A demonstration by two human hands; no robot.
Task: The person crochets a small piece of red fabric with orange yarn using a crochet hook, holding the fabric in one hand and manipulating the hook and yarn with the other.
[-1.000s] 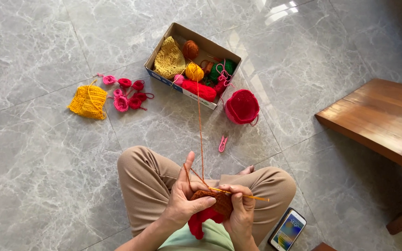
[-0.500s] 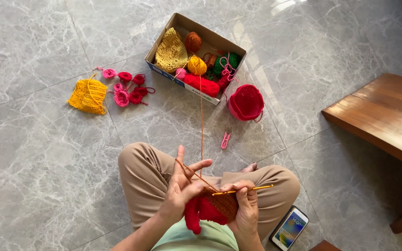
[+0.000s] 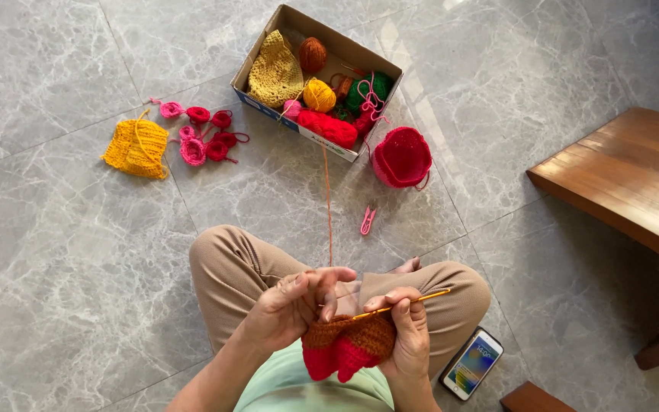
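Our orange-and-red crochet piece [image 3: 348,343]
Left hand [image 3: 291,309] pinches its top edge; right hand [image 3: 408,332] closes on piece and hook [image 3: 402,304], yarn [image 3: 327,206] above

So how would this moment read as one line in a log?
left hand: pinching orange yarn strand | right hand: holding crochet hook | work: orange-and-red crochet piece in lap | yarn box ahead on floor
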